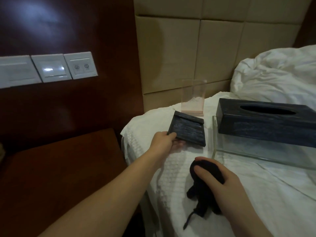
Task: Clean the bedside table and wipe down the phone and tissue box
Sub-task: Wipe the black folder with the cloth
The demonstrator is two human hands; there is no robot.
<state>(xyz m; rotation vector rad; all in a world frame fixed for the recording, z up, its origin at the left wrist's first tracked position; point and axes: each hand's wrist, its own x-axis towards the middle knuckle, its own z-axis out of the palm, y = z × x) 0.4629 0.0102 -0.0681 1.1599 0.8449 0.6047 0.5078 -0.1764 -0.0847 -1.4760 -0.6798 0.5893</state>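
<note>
Left hand (163, 140) grips tray (187, 128); tissue box (266, 120) beyond right hand (227, 185).

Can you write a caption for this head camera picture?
Left hand grips a small dark wooden tray; right hand holds a dark cloth on the white bed.

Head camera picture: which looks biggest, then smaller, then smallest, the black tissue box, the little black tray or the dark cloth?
1. Tissue box, clearly the largest.
2. and 3. Little black tray and dark cloth: they look about alike, and the cloth is bunched in the right hand nearer the camera, so I won't rank them.
</note>
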